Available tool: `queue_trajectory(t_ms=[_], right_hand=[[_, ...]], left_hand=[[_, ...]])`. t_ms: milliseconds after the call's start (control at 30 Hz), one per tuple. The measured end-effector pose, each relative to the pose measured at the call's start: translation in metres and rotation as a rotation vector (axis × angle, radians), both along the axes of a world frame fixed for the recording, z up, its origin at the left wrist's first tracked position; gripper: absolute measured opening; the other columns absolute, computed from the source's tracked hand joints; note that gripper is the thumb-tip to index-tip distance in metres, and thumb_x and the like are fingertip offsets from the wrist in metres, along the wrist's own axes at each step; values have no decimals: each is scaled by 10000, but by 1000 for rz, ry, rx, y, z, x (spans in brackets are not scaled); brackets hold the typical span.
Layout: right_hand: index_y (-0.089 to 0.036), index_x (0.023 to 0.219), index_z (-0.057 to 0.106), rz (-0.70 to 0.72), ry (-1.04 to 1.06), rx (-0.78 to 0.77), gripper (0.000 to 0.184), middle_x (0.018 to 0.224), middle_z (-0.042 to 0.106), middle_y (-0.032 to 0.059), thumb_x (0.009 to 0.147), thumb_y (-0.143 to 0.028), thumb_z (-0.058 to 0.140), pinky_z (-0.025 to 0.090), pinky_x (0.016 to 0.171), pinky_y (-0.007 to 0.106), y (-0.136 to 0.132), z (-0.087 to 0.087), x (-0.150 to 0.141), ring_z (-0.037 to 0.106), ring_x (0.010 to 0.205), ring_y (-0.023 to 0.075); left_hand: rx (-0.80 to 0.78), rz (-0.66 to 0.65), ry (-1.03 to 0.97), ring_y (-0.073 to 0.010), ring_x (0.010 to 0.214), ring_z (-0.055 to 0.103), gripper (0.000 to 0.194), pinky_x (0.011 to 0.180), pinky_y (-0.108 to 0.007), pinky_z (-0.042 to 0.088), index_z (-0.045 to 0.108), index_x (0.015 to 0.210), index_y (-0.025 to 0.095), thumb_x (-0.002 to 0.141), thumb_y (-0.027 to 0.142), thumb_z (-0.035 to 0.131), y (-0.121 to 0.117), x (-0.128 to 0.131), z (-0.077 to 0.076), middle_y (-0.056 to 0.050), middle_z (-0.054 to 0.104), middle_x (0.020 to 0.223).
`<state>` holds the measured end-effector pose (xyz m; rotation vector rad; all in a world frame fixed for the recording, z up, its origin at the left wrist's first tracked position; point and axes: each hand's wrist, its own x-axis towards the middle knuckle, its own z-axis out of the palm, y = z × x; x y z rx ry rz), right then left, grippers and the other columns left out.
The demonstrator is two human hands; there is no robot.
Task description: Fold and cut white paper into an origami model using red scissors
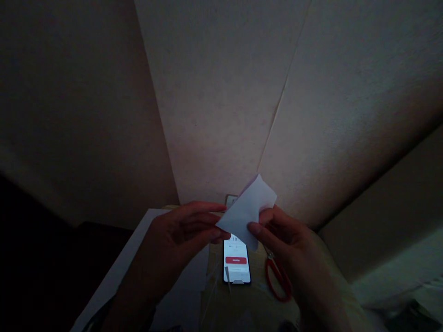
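Both hands hold a folded white sheet of paper (247,210) up in front of me. My left hand (176,235) pinches its lower left edge with the fingers stretched towards it. My right hand (280,235) grips the right side, thumb on the front of the paper. Below the paper a phone (237,263) lies face up with its screen lit, showing a red bar. Red-handled scissors (277,276) lie just right of the phone, under my right wrist.
The phone and scissors rest on a brownish cardboard-like surface (256,304). A pale flat board (128,263) runs along the left. Plain walls meet in a corner behind. The room is dim; a pale surface (398,281) lies at the lower right.
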<state>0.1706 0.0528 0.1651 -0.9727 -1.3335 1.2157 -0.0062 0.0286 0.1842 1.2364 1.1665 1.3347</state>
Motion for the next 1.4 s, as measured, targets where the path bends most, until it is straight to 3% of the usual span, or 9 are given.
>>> queue_trajectory(t_ms=[367,500,600,667,767,867,1067,1233,1400], right_hand=[[-196,577,522,-25,-46,39,258,699,580,-13,729,-310,697,437,701,291,-4,-3,-3,565,727,161],[-206,621,540,-48,-173,102,214,848,619,19,723,-300,702,457,832,368,-7,-4,-4,593,877,211],[-231,782,601,-130,-288,223,151,1150,582,54,712,-294,720,421,959,431,-9,-2,3,550,1077,254],[-262,963,597,-254,-348,341,278,1321,483,66,717,-299,720,404,996,455,-12,1,11,479,1199,278],[-297,1131,541,-367,-411,476,415,1368,449,79,746,-314,697,447,954,449,-20,7,23,435,1256,294],[-321,1123,569,-279,-478,543,361,1250,555,73,777,-302,670,500,869,406,-30,14,25,529,1157,279],[-290,863,664,-113,-547,577,98,983,667,35,805,-221,625,536,742,321,-39,20,3,637,907,217],[-276,835,640,-131,-555,500,69,758,674,-3,803,-222,609,518,576,251,-40,19,-3,639,665,166],[-288,884,640,-138,-559,477,89,708,666,-19,800,-271,617,486,500,238,-43,20,-1,616,575,150]], left_hand=[[57,94,-15,-145,621,695,27,615,-195,564,719,667,212,658,190,730,-3,6,2,18,730,641],[152,116,26,-133,558,667,23,579,-192,552,707,660,223,666,216,728,-3,3,0,33,692,570],[207,158,132,-125,545,648,15,586,-190,542,706,680,227,676,219,718,-3,-1,2,37,670,553],[238,184,215,-121,555,640,7,585,-186,530,708,689,232,690,225,704,-5,-3,3,34,676,580],[272,181,350,-122,616,646,31,594,-173,508,715,695,241,706,228,690,-7,-5,4,26,704,665],[284,140,418,-126,655,646,51,606,-169,497,719,696,241,724,239,676,-11,-5,5,23,705,687],[267,77,376,-137,646,642,89,618,-193,505,729,722,239,746,268,648,-20,-6,12,11,705,694],[226,91,314,-155,619,639,107,631,-232,530,739,701,234,736,285,651,-23,-4,17,-8,718,708],[228,81,266,-156,594,631,93,638,-250,541,748,699,246,721,280,664,-23,-4,16,-3,714,682]])
